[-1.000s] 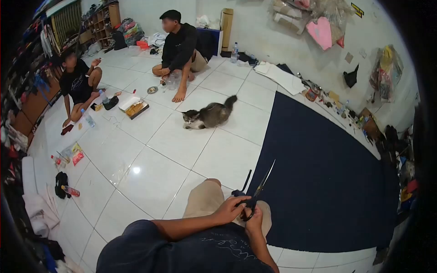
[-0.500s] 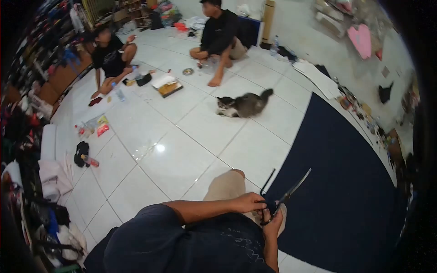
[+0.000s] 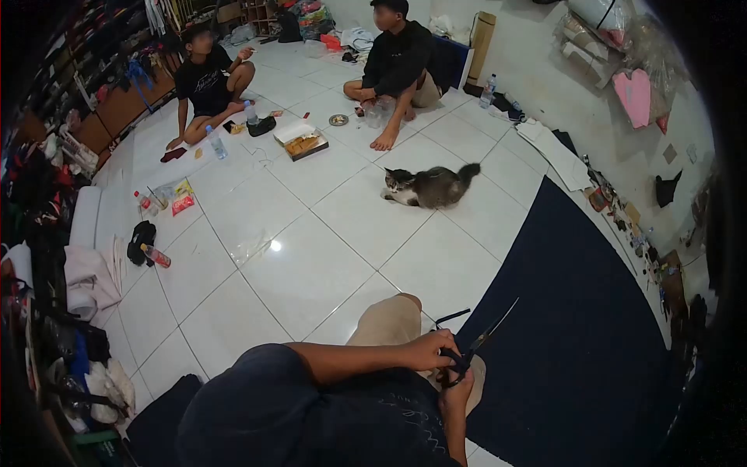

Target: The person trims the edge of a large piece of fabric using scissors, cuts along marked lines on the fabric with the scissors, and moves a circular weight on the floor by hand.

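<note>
You have both hands close together in front of your tan-covered knee (image 3: pixel 389 321). The long metal scissors with black handles (image 3: pixel 487 336) are at your hands, and the blades stick out over a big, flat, dark blue cloth (image 3: pixel 576 327). Your right hand (image 3: pixel 457 387) has its fingers wrapped around the black handles. Your left hand (image 3: pixel 429 350) sits just above it, with bent fingers by the handles. You can't tell what those fingers pinch, since the dark bits run together there. A thin, dark, bendy strip (image 3: pixel 454 316) pokes out past your left hand, close to the cloth's edge.

The cloth lies on the shiny white tile floor (image 3: pixel 303 265). Farther off, a gray and white furry cat (image 3: pixel 437 187) is down on the tiles, its head to the left of its tail. Past it is an open cardboard box (image 3: pixel 313 153) with brown stuff inside. 2 other people sit on the floor, 1 person in a black top (image 3: pixel 204 84) to the left and 1 person in a long-sleeved black top (image 3: pixel 398 58) nearer the wall (image 3: pixel 529 66).
</note>
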`<state>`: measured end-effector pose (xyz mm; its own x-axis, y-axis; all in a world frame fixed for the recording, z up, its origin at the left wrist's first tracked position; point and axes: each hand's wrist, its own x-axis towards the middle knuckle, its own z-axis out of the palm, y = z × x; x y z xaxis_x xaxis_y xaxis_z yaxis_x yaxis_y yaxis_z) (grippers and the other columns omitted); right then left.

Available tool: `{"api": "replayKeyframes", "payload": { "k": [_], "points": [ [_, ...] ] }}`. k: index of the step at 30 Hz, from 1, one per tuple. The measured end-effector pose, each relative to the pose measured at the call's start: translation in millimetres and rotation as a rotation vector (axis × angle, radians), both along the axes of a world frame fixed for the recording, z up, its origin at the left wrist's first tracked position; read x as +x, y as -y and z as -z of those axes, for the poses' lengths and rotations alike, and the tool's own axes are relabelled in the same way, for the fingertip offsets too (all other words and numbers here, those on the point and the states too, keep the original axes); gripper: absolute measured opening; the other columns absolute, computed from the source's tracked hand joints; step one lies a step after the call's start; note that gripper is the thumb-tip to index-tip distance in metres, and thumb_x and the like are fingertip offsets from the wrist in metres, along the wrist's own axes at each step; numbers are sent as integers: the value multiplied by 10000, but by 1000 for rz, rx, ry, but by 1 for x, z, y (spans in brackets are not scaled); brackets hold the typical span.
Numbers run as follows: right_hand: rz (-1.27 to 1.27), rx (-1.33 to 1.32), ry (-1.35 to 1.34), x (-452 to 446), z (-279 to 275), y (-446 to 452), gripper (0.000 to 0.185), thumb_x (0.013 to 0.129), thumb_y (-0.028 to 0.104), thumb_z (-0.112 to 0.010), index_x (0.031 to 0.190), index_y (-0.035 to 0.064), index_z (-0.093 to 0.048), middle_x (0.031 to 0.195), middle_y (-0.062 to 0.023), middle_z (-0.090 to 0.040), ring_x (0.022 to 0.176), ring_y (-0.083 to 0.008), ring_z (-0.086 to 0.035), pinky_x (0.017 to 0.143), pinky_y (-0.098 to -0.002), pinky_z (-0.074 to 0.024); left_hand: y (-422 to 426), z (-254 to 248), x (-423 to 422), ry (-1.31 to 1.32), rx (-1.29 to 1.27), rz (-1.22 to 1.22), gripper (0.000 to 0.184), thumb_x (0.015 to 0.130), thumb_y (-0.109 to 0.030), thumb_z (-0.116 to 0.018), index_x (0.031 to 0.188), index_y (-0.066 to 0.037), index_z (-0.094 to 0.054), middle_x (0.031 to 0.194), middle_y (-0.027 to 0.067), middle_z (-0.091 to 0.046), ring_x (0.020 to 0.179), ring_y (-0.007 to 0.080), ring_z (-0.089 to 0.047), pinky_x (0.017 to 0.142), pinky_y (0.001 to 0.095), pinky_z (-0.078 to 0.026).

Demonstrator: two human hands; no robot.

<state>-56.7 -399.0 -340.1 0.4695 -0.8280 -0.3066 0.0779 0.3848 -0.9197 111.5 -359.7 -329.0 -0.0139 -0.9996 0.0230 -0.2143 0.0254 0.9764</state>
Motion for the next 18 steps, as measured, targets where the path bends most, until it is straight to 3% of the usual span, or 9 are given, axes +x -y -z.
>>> {"api": "replayKeyframes", "payload": {
  "k": [4, 6, 7, 9, 10, 13, 15, 17, 18],
  "points": [
    [-9, -161, -34, 0, -3, 7, 171, 889, 101, -634, 1025, 50, -543, 800, -22, -598, 621, -108, -576, 543, -229, -454, 2, 5, -6, 195, -342, -224, 309, 862, -165, -675, 1155, -80, -625, 1082, 93, -535, 1067, 192, -516, 873, 282, -435],
    [-24, -250, -78, -1, -8, 8, 177, 887, 112, -638, 1024, 56, -540, 801, -20, -597, 618, -102, -573, 539, -221, -451, 2, -5, -6, -371, 75, 20, 272, 899, -179, -627, 1129, -36, -614, 1081, 117, -601, 1008, 187, -571, 865, 294, -450],
    [-7, -225, -80, 4, -20, 5, 186, 883, 128, -650, 1017, 59, -541, 799, -15, -595, 616, -95, -572, 534, -214, -447, 1, -8, -5, -382, 81, 18, 272, 899, -179, -627, 1129, -36, -614, 1081, 117, -601, 1008, 187, -571, 865, 294, -450],
    [10, -195, -91, 4, -21, 1, 196, 879, 145, -662, 1011, 63, -543, 798, -10, -593, 613, -89, -571, 529, -208, -444, -1, -13, -4, -89, 142, 6, 271, 925, -182, -589, 1126, 0, -600, 1015, 129, -664, 940, 186, -620, 847, 313, -474],
    [31, -267, -113, 7, -15, 1, 209, 873, 156, -672, 1010, 62, -545, 806, -9, -598, 619, -83, -575, 528, -205, -443, -4, -16, -6, -157, 121, -24, 264, 903, -115, -590, 1139, 3, -600, 930, 113, -684, 882, 188, -650, 808, 321, -499],
    [101, -336, -108, 6, -9, 2, 214, 889, 198, -656, 1007, 46, -564, 844, -12, -619, 635, -62, -582, 532, -192, -443, -9, -21, -9, -234, 40, -84, 279, 871, -43, -576, 1145, 0, -607, 951, 118, -687, 875, 175, -662, 795, 312, -510],
    [104, 20, -88, -4, 0, 6, 173, 926, 172, -576, 1016, 25, -582, 862, -25, -632, 688, -81, -598, 577, -208, -463, -7, -19, -11, -202, 30, -85, 315, 834, 5, -569, 1146, -2, -612, 969, 121, -686, 878, 164, -663, 800, 300, -520],
    [71, -365, -376, -5, 9, 3, 175, 879, 11, -513, 1032, -5, -596, 928, -95, -649, 796, -157, -634, 647, -290, -522, -8, -10, -11, -284, 84, -58, 331, 825, 17, -578, 1153, -11, -616, 988, 113, -682, 886, 164, -659, 808, 300, -522],
    [27, -193, -233, -6, 11, 3, 202, 866, -10, -502, 1040, -5, -605, 934, -91, -652, 823, -163, -634, 680, -301, -522, -8, 0, -10, -322, 99, -41, 340, 819, 25, -584, 1155, -14, -617, 1003, 108, -678, 885, 166, -658, 806, 300, -522]
  ]
}}
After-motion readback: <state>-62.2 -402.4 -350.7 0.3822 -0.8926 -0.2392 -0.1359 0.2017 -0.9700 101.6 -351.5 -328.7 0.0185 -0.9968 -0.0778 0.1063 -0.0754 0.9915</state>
